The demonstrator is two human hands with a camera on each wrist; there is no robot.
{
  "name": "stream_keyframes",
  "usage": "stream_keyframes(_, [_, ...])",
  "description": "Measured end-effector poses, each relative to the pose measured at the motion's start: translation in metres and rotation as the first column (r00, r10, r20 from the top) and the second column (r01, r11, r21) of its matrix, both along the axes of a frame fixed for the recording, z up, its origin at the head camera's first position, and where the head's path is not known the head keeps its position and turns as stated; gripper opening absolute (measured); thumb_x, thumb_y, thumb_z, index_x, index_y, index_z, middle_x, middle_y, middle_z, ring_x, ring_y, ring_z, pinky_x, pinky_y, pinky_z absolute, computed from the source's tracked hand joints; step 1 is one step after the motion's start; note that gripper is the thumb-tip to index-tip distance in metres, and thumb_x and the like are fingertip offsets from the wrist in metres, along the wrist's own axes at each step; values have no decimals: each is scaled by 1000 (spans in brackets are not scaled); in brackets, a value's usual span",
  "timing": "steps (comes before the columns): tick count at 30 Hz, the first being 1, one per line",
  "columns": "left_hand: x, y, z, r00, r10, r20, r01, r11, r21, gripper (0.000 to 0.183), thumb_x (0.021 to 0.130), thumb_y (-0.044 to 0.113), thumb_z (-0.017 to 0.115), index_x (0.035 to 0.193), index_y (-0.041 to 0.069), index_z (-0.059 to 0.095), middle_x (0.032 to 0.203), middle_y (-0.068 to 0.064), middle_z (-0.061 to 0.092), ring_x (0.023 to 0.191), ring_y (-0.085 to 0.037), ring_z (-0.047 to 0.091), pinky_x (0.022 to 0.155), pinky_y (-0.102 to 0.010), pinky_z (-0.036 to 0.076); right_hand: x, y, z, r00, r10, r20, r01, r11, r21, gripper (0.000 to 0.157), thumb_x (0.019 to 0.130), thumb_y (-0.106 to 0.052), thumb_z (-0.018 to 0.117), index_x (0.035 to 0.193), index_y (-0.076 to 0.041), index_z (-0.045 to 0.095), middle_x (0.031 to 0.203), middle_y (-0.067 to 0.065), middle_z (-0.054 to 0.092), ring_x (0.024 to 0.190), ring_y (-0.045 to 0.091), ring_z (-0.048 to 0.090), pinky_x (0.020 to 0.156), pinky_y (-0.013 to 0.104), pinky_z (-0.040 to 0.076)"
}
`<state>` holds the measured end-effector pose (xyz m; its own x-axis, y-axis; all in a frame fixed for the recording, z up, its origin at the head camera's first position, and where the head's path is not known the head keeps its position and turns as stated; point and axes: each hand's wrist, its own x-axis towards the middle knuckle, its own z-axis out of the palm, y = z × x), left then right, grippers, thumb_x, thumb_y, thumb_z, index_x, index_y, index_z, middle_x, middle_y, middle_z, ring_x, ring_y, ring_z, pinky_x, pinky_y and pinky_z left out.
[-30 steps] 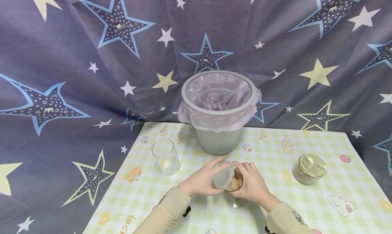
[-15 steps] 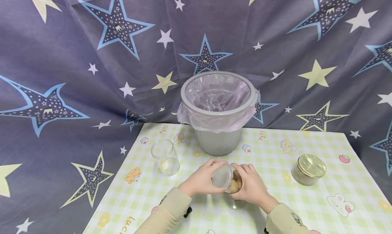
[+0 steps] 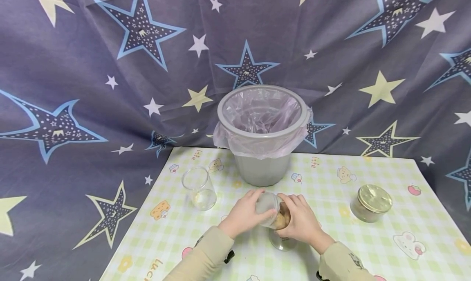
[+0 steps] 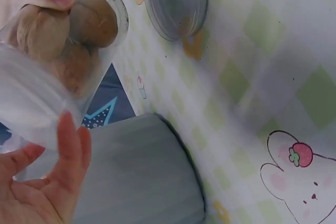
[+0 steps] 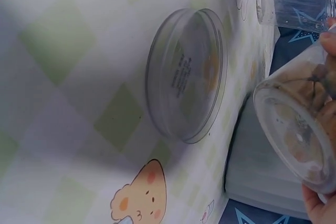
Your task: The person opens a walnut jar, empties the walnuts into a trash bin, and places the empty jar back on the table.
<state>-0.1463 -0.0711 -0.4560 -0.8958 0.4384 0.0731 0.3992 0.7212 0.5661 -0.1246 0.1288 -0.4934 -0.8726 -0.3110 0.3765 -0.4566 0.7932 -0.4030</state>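
My left hand (image 3: 243, 215) grips the whitish, translucent lid end (image 3: 265, 203) of a clear jar, its thumb and fingers on opposite sides. Around the jar's body curls my right hand (image 3: 303, 219). The jar (image 5: 286, 124) is tilted on its side above the table. Several brown, rounded pieces (image 4: 79, 30) show through its wall; their exact kind is unclear. Below the jar, a clear, shallow round dish (image 5: 186, 77) with small dark print lies on the tablecloth. Neither hand touches this dish.
Behind the hands stands a grey bin (image 3: 263, 170) lined with a pinkish bag. An open clear glass (image 3: 200, 189) is at the left, and a gold-lidded jar (image 3: 371, 203) at the right. A star-patterned curtain (image 3: 165, 88) hangs behind the checked table (image 3: 353, 256).
My left hand has turned, so the lid end shows more of its side and less of its flat face. The right hand stays nearly in place, still gripping the jar.
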Motion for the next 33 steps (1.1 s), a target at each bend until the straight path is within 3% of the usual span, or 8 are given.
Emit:
stream_keyframes(3, [-1, -2, 1, 1000, -24, -7, 24, 1000, -7, 74, 87, 60, 55, 142, 13, 39, 135, -12, 50, 114, -30, 57, 88, -46, 51, 1, 2, 0, 1000, 5, 3, -5, 1000, -5, 101, 42, -36, 93, 130, -9, 52, 107, 4, 60, 90, 15, 46, 78, 36, 47])
stream_keyframes(7, [-3, -10, 1, 986, -166, -34, 166, 986, 1, 81, 83, 51, 67, 147, 18, 30, 147, -12, 33, 129, -33, 43, 95, -50, 48, 3, 6, 1, 1000, 20, -11, -19, 1000, 6, 101, 40, -36, 93, 128, -8, 53, 106, 3, 60, 89, 15, 45, 78, 36, 47])
stream_keyframes(12, [-4, -15, 0, 922, -366, -128, 364, 931, -42, 89, 72, 34, 82, 146, 22, 32, 153, -11, 23, 135, -35, 34, 93, -45, 50, 3, 10, 1, 1000, 23, -9, -23, 999, 30, 103, 39, -37, 93, 129, -8, 52, 105, 4, 60, 88, 14, 44, 78, 35, 46])
stream_keyframes(15, [-5, -15, -2, 884, -439, -158, 436, 898, -54, 88, 70, 24, 84, 144, 23, 35, 153, -9, 25, 136, -32, 32, 95, -40, 50, 4, 11, 0, 1000, 27, -10, -27, 999, 24, 103, 39, -37, 93, 128, -7, 53, 104, 5, 61, 88, 14, 45, 78, 35, 46])
stream_keyframes(18, [-5, -15, -2, 865, -477, -157, 476, 878, -50, 84, 70, 16, 83, 142, 22, 39, 153, -8, 27, 138, -29, 31, 99, -38, 47, 4, 11, -1, 999, 30, -11, -30, 999, 18, 103, 38, -36, 93, 128, -6, 53, 104, 5, 61, 87, 14, 45, 78, 35, 46])
stream_keyframes(23, [-5, -14, -1, 871, -467, -153, 467, 883, -36, 81, 69, 16, 84, 139, 22, 43, 148, -7, 32, 135, -26, 34, 100, -36, 46, 4, 9, -3, 999, 32, -2, -32, 999, 25, 102, 40, -36, 93, 129, -7, 53, 102, 2, 61, 87, 13, 44, 79, 35, 45])
stream_keyframes(33, [-3, -11, -4, 928, -354, -115, 354, 935, -19, 78, 74, 34, 79, 140, 20, 40, 134, -5, 42, 121, -22, 46, 94, -38, 50, 7, 8, -1, 999, 36, 8, -36, 999, 11, 101, 41, -36, 93, 129, -8, 52, 102, 1, 60, 87, 12, 43, 78, 34, 44])
